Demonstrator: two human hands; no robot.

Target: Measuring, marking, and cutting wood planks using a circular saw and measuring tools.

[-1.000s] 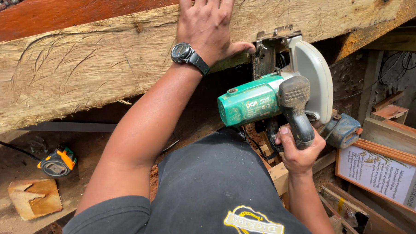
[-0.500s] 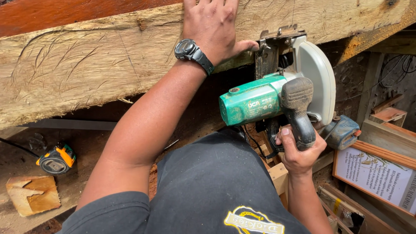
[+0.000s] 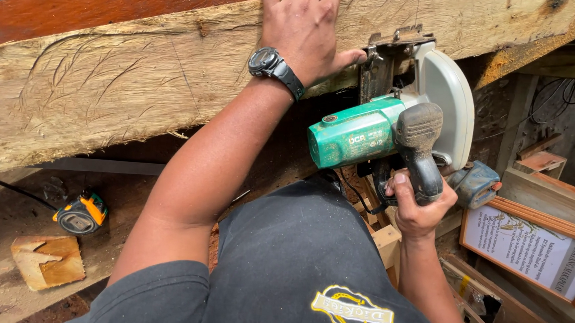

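Note:
A thick rough wooden beam (image 3: pixel 131 79) runs across the top of the view. My left hand (image 3: pixel 305 28), with a black wristwatch (image 3: pixel 275 65) on the wrist, lies flat on the beam with fingers spread. My right hand (image 3: pixel 419 211) grips the dark handle of a green circular saw (image 3: pixel 390 127). The saw's white blade guard and metal base plate sit against the beam's near edge, just right of my left thumb. The blade itself is hidden.
A reddish board (image 3: pixel 102 5) lies behind the beam. Below on the left sit an orange and black tape measure (image 3: pixel 80 215) and a wooden offcut (image 3: pixel 48 261). A framed printed sheet (image 3: pixel 526 246) and wooden pieces crowd the lower right.
The saw and my right hand have shifted very slightly right along the beam. My left hand stays pressed on the wood.

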